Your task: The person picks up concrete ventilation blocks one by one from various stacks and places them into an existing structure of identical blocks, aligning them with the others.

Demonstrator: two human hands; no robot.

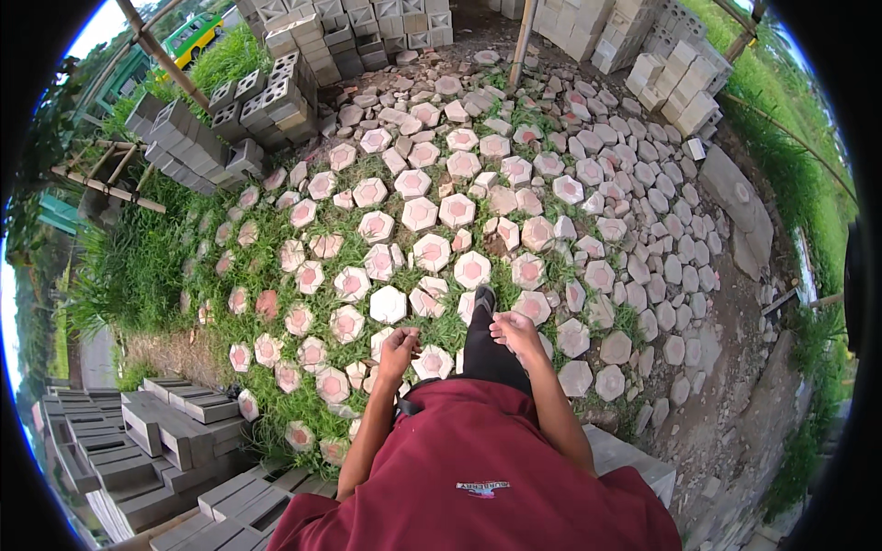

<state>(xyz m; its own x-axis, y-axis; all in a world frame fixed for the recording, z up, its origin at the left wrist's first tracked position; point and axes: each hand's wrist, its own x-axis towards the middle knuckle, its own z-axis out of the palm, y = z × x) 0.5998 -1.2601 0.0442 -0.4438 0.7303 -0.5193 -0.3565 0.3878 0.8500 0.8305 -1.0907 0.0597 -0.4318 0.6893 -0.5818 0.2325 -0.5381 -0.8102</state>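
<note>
My left hand (400, 353) hangs in front of my body with its fingers curled in. Whether anything sits inside them is hidden. To its right, my right hand (517, 333) is closed with thumb and fingertips together; anything in that pinch is too small to make out. Both hands are above ground set with hexagonal paving stones (432, 252), pale with pinkish centres, and neither touches them. A plain whitish hexagonal paver (388, 305) lies just beyond my left hand. One dark shoe (484, 297) of mine shows between the hands.
Grass (138, 275) grows between the pavers and on the left. Grey concrete blocks (175, 432) are stacked at near left, with more block stacks (276, 96) at far left and far right. A bamboo pole (525, 41) stands at the back. A stone slab (738, 197) lies at right.
</note>
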